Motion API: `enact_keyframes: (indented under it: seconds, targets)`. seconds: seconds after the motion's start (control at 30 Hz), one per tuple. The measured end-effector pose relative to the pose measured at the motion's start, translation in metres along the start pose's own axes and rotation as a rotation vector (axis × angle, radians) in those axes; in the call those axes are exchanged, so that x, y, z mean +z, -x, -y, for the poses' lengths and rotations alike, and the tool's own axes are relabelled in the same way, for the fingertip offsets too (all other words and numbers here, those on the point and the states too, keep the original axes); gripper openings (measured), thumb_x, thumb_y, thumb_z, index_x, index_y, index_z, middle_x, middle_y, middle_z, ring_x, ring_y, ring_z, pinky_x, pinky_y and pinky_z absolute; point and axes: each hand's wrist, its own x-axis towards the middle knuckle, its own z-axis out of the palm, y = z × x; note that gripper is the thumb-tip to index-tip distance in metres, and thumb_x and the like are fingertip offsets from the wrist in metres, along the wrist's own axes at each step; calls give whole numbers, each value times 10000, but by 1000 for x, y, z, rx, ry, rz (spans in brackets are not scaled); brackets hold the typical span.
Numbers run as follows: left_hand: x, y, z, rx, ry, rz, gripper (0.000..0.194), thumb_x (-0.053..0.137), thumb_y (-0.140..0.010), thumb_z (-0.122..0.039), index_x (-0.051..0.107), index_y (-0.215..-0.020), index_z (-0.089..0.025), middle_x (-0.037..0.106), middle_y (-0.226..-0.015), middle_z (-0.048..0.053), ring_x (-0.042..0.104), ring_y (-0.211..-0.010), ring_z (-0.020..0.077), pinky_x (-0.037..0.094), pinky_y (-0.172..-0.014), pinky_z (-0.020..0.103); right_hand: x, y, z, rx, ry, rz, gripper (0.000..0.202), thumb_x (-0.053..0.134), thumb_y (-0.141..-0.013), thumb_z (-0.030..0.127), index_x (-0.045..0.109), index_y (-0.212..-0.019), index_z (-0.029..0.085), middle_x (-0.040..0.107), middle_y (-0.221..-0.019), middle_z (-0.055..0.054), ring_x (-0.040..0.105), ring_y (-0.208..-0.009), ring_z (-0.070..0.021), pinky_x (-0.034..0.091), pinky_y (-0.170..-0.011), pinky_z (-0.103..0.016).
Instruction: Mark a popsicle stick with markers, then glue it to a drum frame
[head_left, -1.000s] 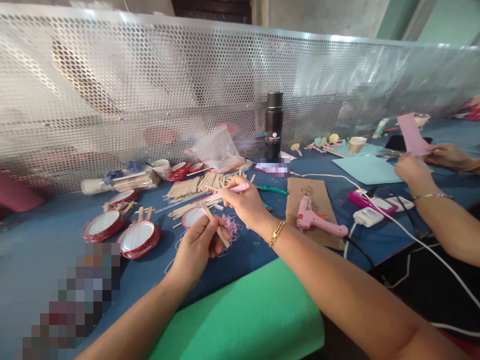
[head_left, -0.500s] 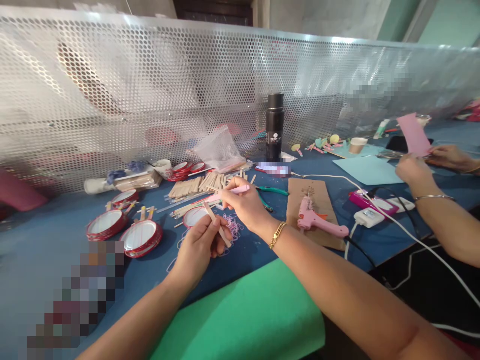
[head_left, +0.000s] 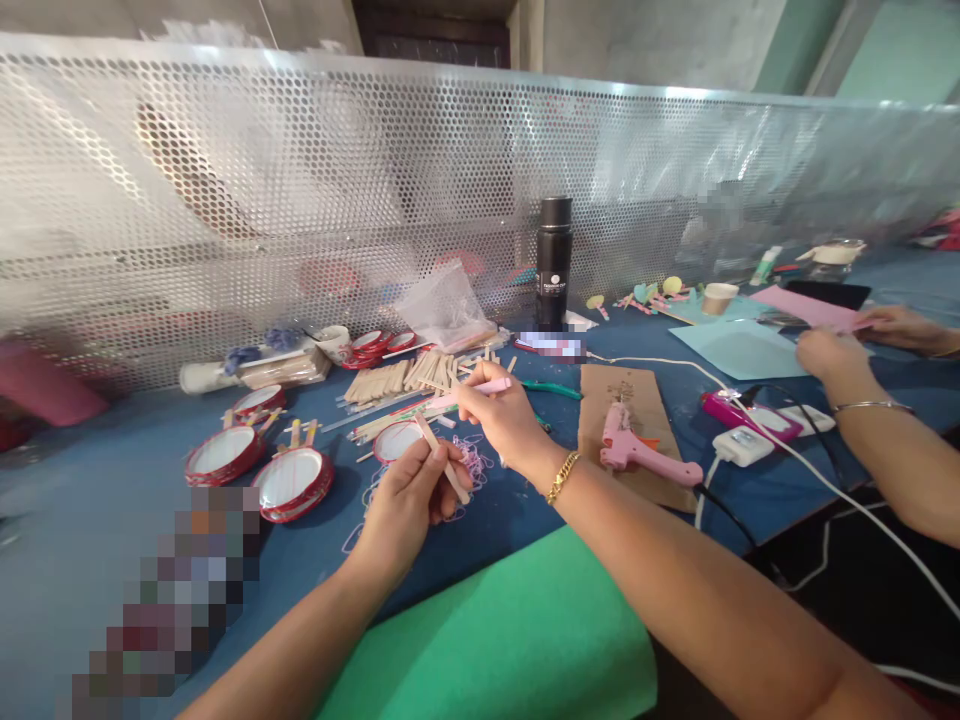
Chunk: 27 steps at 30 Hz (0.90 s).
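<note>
My left hand (head_left: 405,492) pinches a flat wooden craft stick (head_left: 457,482) between thumb and fingers, tilted over the table. Close beside it, my right hand (head_left: 501,420) is closed round a pink pen (head_left: 492,387), its front end pointing left just above the stick. I cannot tell whether the pen touches the wood. Under the hands lie a tangle of purple elastic bands (head_left: 472,460) and a round white-faced tin (head_left: 395,440), partly hidden. Behind them is a pile of loose craft sticks (head_left: 380,381).
Red-rimmed tins (head_left: 294,478) with sticks stand at left. A pink glue gun (head_left: 637,452) rests on cardboard (head_left: 592,392) at right, near cables and a power strip (head_left: 806,418). A black bottle (head_left: 553,265) stands behind. Green sheet (head_left: 495,640) lies in front. A co-worker's hands hold pink paper (head_left: 806,306).
The co-worker's pink paper has been lowered and tilted flatter. My hands keep their grips on the stick and the pen, and the whole view has shifted slightly.
</note>
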Motion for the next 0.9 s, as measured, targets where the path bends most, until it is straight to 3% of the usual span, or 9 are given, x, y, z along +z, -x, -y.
enact_keyframes:
  seconds: [0.3, 0.53, 0.67, 0.9]
  targets:
    - [8, 7, 9, -59, 146, 31, 362, 614, -860, -554, 563, -876, -196, 722, -674, 8, 518, -407, 86, 321, -373, 179, -5, 4, 0, 45, -101, 131, 187, 665, -830, 382, 623, -798, 203, 656, -680, 16, 564, -592, -114, 460, -614, -264]
    - [13, 16, 18, -98, 232, 60, 383, 633, -852, -556, 563, -926, -187, 718, -710, 10, 537, -431, 92, 372, -379, 191, -8, 7, -2, 35, -62, 178, 116, 659, -839, 311, 685, -815, 200, 669, -710, 1, 592, -655, -127, 469, -656, -278]
    - [9, 19, 19, -108, 242, 75, 353, 630, -862, -535, 580, -902, -188, 713, -709, 11, 534, -438, 93, 372, -387, 196, -10, 8, 2, 48, 21, 218, 125, 627, -836, 289, 650, -752, 200, 629, -658, 14, 567, -621, -124, 457, -625, -275]
    - [3, 17, 19, -134, 254, 75, 328, 633, -863, -508, 584, -895, -185, 696, -670, -5, 481, -409, 79, 305, -372, 192, -12, 7, 13, 71, 116, 167, 160, 601, -798, 248, 543, -653, 210, 571, -571, 36, 515, -571, -115, 415, -587, -268]
